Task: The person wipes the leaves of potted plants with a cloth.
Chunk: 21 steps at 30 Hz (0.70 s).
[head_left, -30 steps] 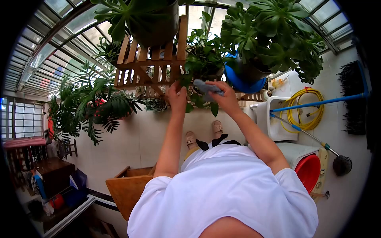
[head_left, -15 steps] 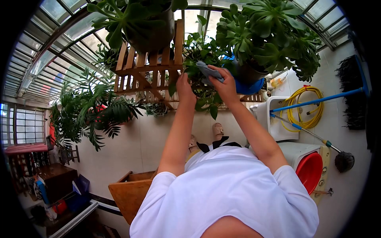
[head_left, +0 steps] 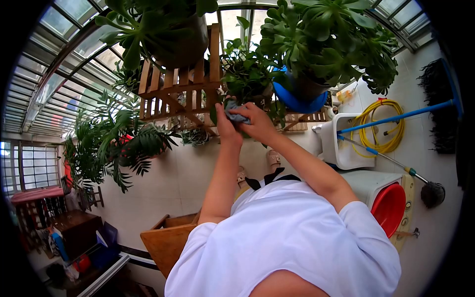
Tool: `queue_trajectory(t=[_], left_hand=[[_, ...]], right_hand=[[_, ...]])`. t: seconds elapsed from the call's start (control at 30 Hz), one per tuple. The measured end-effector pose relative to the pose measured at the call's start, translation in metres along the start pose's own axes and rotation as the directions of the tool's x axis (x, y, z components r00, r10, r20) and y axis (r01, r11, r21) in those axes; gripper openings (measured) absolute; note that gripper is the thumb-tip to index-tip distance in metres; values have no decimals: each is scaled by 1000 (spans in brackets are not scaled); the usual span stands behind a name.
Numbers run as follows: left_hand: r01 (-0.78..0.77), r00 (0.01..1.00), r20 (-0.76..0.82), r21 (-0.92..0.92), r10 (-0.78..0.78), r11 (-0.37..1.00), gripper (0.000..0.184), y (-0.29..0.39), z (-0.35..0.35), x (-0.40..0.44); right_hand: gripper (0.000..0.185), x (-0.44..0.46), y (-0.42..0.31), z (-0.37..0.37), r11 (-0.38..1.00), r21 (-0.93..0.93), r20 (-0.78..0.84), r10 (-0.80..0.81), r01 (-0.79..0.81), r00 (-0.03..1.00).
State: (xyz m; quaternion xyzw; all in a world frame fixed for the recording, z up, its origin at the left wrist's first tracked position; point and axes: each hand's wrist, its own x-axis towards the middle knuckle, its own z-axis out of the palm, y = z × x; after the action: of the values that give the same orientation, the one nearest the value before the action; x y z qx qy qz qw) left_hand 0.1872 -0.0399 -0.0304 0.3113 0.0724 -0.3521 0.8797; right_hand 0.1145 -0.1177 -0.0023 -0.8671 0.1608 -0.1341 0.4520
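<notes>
My right hand [head_left: 260,124] grips a crumpled grey-blue cloth [head_left: 238,118] and presses it against a green leaf [head_left: 230,104]. Close on the other side, my left hand [head_left: 227,127] is cupped around that leaf, its fingers partly hidden behind the leaf and cloth. Just beyond both hands, a trailing leafy plant [head_left: 247,74] hangs beside the wooden slatted plant stand [head_left: 183,89].
Large potted succulents stand at upper left [head_left: 183,42] and upper right [head_left: 316,81], the latter over a blue basin [head_left: 302,104]. To the right are a white tub [head_left: 341,148], a yellow hose [head_left: 396,141], a blue-handled broom [head_left: 396,121] and a red basin [head_left: 387,210].
My right hand has moved down and left with the cloth, meeting my left hand at the leaf. My left hand has dropped slightly and turned more open toward the cloth.
</notes>
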Motion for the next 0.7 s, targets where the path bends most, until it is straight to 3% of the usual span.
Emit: queue_trajectory(t=[0.03, 0.07, 0.1, 0.17, 0.23, 0.3, 0.37, 0.4, 0.43, 0.5, 0.63, 0.7], left_hand=[[-11, 1000, -16, -2, 11, 1000, 47, 2, 1, -3], [27, 974, -224, 13, -24, 1000, 46, 1, 2, -3], [29, 975, -222, 13, -25, 1000, 46, -4, -5, 0], [-76, 913, -357, 327, 198, 942, 43, -19, -27, 10], [-24, 947, -294, 330, 127, 944, 41, -23, -23, -3], [30, 972, -228, 337, 51, 941, 40, -26, -7, -11], [86, 996, -27, 363, -82, 928, 42, -28, 17, -11], [90, 996, -19, 342, -89, 935, 45, -29, 26, -5], [92, 996, -13, 344, -93, 934, 45, -26, 40, 2], [3, 989, -130, 464, 64, 886, 45, -21, 65, 15], [59, 995, -99, 500, -11, 864, 47, -20, 78, 38], [59, 998, -44, 466, -44, 883, 40, -28, 74, 41]], right_hand=[[39, -2, 2, -5, 999, 23, 103, -42, 40, 994], [39, -6, 3, -11, 999, 22, 100, -41, 39, 994], [38, -13, 0, -20, 997, 71, 87, -35, 29, 996], [35, -24, 3, -38, 989, 145, 15, -10, 8, 1000], [33, -32, 13, -55, 986, 168, -49, 12, -4, 999], [32, -36, 24, -66, 929, 366, -262, 150, -46, 953], [31, -37, 24, -76, 920, 381, -325, 221, -86, 920], [31, -36, 24, -80, 908, 400, -380, 286, -122, 880], [31, -33, 29, -81, 909, 399, -387, 286, -120, 876], [32, -26, 40, -81, 961, 274, -499, 178, -40, 848], [35, -7, 37, -74, 981, 177, -533, 160, -75, 831], [38, 4, 41, -63, 998, 67, -591, 40, 0, 806]])
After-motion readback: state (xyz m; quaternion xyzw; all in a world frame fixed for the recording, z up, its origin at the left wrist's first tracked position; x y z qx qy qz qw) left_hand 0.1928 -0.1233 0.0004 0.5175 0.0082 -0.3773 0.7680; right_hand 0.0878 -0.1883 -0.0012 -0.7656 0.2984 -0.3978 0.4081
